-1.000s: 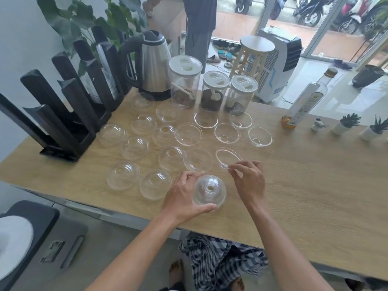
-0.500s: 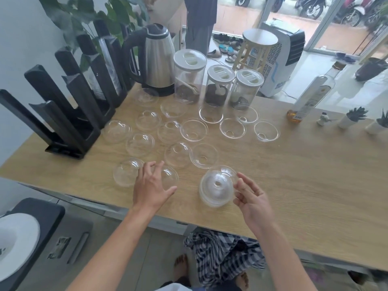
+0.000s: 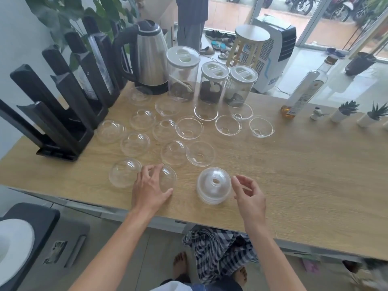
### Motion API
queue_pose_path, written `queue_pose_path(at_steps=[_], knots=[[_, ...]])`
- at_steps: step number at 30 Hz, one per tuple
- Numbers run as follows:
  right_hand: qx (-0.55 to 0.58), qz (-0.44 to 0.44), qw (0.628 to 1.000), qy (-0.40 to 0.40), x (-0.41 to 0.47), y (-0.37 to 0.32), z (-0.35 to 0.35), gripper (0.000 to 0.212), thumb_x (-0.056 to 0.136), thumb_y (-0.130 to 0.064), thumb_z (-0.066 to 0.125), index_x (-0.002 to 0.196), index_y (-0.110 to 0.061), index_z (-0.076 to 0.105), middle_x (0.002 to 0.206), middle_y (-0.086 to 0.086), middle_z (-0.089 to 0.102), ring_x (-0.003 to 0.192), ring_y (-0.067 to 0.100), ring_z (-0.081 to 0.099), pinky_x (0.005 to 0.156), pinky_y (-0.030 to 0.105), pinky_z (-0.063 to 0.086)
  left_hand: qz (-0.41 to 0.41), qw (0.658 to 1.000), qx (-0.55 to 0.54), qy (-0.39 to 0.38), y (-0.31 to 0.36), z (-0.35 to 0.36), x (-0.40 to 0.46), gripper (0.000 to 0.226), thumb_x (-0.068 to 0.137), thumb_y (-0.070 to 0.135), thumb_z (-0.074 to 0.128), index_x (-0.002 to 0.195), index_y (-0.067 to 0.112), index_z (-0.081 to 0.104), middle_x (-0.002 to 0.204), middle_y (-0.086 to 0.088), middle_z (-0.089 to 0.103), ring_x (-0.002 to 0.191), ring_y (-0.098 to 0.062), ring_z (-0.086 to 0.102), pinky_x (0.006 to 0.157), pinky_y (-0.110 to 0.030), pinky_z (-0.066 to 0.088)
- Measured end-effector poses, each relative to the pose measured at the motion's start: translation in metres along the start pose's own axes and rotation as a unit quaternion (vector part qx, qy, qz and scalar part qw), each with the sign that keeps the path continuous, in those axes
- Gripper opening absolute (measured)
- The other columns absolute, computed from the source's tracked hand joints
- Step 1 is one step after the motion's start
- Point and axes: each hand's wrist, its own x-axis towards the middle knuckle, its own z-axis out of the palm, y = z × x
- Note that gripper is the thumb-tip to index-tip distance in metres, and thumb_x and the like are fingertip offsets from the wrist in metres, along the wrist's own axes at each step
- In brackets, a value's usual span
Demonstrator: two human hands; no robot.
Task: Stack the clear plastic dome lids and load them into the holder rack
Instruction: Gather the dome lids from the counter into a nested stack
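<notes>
we are early in the job. one short stack [image 3: 214, 186] of a few lids stands dome-up near the front edge of the bench [image 3: 304, 175], its hole facing up and its axis upright. about fifteen loose lids [image 3: 189, 128] are spread over the bench between the stack and the jars [image 3: 212, 82]; some sit dome-up, others lie rim-up like bowls, so those need turning before they nest. the rack [image 3: 63, 114] stands at the left end of the bench, its slots leaning back; one far slot seems to hold a row of lids already, though we cannot tell how many.

our left hand [image 3: 150, 189] lies over a dome-up lid [image 3: 168, 177] just left of the stack, fingers curved round its top, gripping it as far as we can judge. our right hand [image 3: 247, 195] hovers just beside the stack, fingers loosely curled and holding nothing; we cannot tell whether a fingertip touches the rim.

left to do, we judge: gather nearly all the lids, then load the stacks into the rack.
</notes>
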Motion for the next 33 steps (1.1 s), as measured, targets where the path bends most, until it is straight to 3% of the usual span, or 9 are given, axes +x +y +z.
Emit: queue_pose_path(at_steps=[3,6,9,12,14,17,22,25,33], knots=[[-0.155,-0.153,0.974,-0.065,-0.006,0.007,-0.001,0.068,0.074,-0.063,0.082,0.135,-0.042,0.061,0.138,-0.021,0.058,0.124,0.007,0.057,0.096,0.029,0.051,0.005,1.000,-0.009,0.005,0.000,0.002,-0.001,0.084,0.071,0.041,0.090,0.143,0.021,0.052,0.131,-0.010,0.052,0.122,-0.028,0.054,0.093,-0.043,0.057],[-0.217,-0.198,0.952,-0.084,0.000,0.017,0.002,0.074,0.075,-0.057,0.087,0.141,-0.046,0.055,0.145,-0.023,0.054,0.137,0.010,0.050,0.109,0.041,0.049,0.009,1.000,-0.023,0.014,0.001,0.000,-0.003,0.084,0.069,0.041,0.091,0.142,0.020,0.055,0.127,-0.011,0.054,0.119,-0.027,0.056,0.091,-0.042,0.058],[-0.206,-0.184,0.957,-0.085,0.000,0.020,0.005,0.070,0.077,-0.047,0.089,0.138,-0.049,0.053,0.134,-0.033,0.053,0.130,0.008,0.055,0.106,0.041,0.054,0.028,0.998,-0.042,0.041,0.006,-0.005,-0.002,0.083,0.066,0.044,0.093,0.138,0.022,0.058,0.121,-0.011,0.055,0.111,-0.025,0.058,0.086,-0.038,0.059],[-0.176,-0.172,0.965,-0.088,0.001,0.024,0.004,0.072,0.077,-0.044,0.090,0.140,-0.041,0.055,0.134,-0.020,0.060,0.119,-0.003,0.059,0.098,0.032,0.059,0.057,0.992,-0.094,0.064,0.022,-0.015,-0.002,0.080,0.066,0.045,0.092,0.135,0.024,0.059,0.118,-0.008,0.054,0.099,-0.017,0.055,0.080,-0.027,0.050],[-0.169,-0.171,0.966,-0.097,0.001,0.026,0.001,0.074,0.076,-0.044,0.090,0.142,-0.037,0.056,0.135,-0.016,0.061,0.116,-0.011,0.059,0.095,0.020,0.058,0.087,0.985,-0.125,0.075,0.038,-0.022,-0.003,0.078,0.066,0.047,0.090,0.135,0.025,0.060,0.119,-0.006,0.054,0.097,-0.012,0.053,0.080,-0.023,0.044],[-0.155,-0.170,0.968,-0.104,0.001,0.023,-0.004,0.076,0.075,-0.047,0.090,0.143,-0.038,0.057,0.131,-0.026,0.058,0.116,-0.020,0.056,0.087,0.005,0.051,0.138,0.974,-0.162,0.080,0.064,-0.025,-0.005,0.080,0.067,0.053,0.086,0.137,0.023,0.061,0.122,-0.006,0.055,0.107,-0.011,0.052,0.085,-0.020,0.042],[-0.042,-0.100,0.993,-0.055,0.005,0.015,-0.016,0.047,0.090,-0.059,0.062,0.135,-0.044,0.063,0.135,-0.017,0.065,0.117,0.008,0.068,0.083,0.022,0.058,0.209,0.967,-0.145,0.026,0.097,-0.006,-0.008,0.085,0.069,0.054,0.087,0.143,0.027,0.056,0.127,-0.005,0.053,0.114,-0.014,0.054,0.090,-0.021,0.044],[0.018,-0.063,0.998,-0.026,0.010,0.016,-0.021,0.044,0.095,-0.058,0.053,0.132,-0.038,0.067,0.132,-0.010,0.069,0.113,0.013,0.072,0.094,0.042,0.062,0.238,0.965,-0.109,-0.009,0.104,0.012,-0.010,0.085,0.071,0.056,0.084,0.146,0.030,0.052,0.129,-0.003,0.052,0.116,-0.016,0.054,0.094,-0.028,0.052],[0.030,-0.059,0.997,-0.043,0.014,0.016,-0.022,0.031,0.104,-0.039,0.057,0.134,-0.034,0.065,0.133,-0.009,0.068,0.116,0.014,0.070,0.096,0.041,0.061,0.230,0.968,-0.085,-0.059,0.093,0.038,-0.016,0.089,0.070,0.052,0.083,0.148,0.031,0.047,0.136,-0.002,0.046,0.123,-0.019,0.051,0.095,-0.041,0.056]])
